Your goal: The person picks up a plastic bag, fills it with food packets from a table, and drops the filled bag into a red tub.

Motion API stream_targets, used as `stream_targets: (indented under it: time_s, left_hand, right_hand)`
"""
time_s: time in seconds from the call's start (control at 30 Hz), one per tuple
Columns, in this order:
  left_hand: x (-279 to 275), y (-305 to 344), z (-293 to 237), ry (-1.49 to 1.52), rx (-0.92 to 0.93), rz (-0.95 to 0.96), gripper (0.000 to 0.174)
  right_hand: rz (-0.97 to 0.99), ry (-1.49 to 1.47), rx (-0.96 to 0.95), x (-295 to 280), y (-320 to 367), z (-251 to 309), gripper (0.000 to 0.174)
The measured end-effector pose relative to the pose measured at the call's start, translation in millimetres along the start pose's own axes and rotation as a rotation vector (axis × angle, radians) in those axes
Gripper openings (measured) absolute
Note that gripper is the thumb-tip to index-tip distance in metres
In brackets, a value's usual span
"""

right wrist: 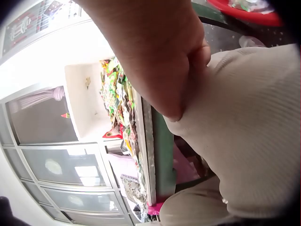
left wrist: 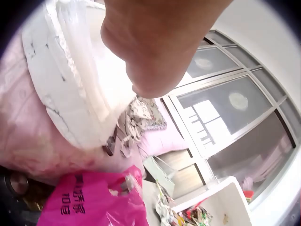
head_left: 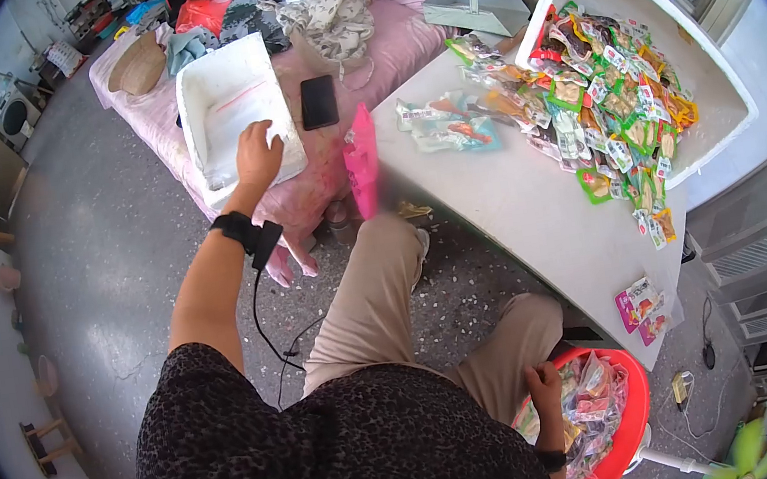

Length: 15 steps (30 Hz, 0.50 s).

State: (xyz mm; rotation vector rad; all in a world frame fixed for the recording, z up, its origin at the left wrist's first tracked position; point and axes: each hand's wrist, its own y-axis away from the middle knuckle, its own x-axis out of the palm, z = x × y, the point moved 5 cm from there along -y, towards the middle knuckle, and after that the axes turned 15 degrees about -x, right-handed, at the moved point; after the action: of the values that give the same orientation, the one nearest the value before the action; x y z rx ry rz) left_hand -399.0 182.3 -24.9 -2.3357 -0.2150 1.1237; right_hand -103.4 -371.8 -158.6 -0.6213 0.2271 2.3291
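Note:
My left hand [head_left: 258,154] reaches over the near side of a white foam box [head_left: 230,66] on the bed, fingers loosely bent and nothing showing in them. The box's white inside shows a thin red line. In the left wrist view this hand [left wrist: 150,52] overlaps the foam box [left wrist: 61,80], its fingertips out of sight. Low beside my knee, my right hand [head_left: 545,388] hangs with loosely curled fingers, next to a red basin [head_left: 638,390] of packaged items. The right wrist view has that hand [right wrist: 160,61] against the beige trousers [right wrist: 249,127], holding nothing visible.
A tipped foam box [head_left: 713,89] spills many small snack packets [head_left: 613,103] over the white table [head_left: 485,197]. Flat packages [head_left: 451,124] lie at its left end, pink packets [head_left: 641,307] at its near corner. A pink bag [head_left: 361,160] hangs there; a phone [head_left: 319,103] lies on the bed.

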Motion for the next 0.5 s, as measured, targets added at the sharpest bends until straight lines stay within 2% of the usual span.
stream_targets:
  time_s: [0.07, 0.17, 0.2, 0.27, 0.37, 0.47, 0.5]
  left_hand:
    - [6, -17, 30, -0.199, -0.114, 0.050, 0.037]
    - [24, -23, 72, -0.364, -0.282, 0.401, 0.041]
    - [24, -20, 78, -0.370, -0.306, 0.455, 0.039]
    - [23, -21, 83, -0.397, -0.318, 0.493, 0.034]
    - [24, -15, 87, -0.380, -0.297, 0.473, 0.025]
    - [24, -16, 90, -0.379, -0.305, 0.412, 0.023]
    - [24, -16, 92, -0.388, -0.318, 0.392, 0.023]
  right_hand:
    - [-0.074, 0.092, -0.102, -8, -13, 10, 0.020]
    - [-0.300, 0.223, -0.247, -11, -24, 21, 0.023]
    - [-0.311, 0.271, -0.277, -9, -25, 22, 0.024]
    - [-0.330, 0.369, -0.335, -6, -24, 26, 0.027]
    - [-0.158, 0.234, -0.152, -8, -27, 17, 0.030]
    - [-0.142, 0.197, -0.065, -8, -32, 8, 0.033]
    - [-0.207, 0.244, -0.126, -10, -32, 9, 0.033]
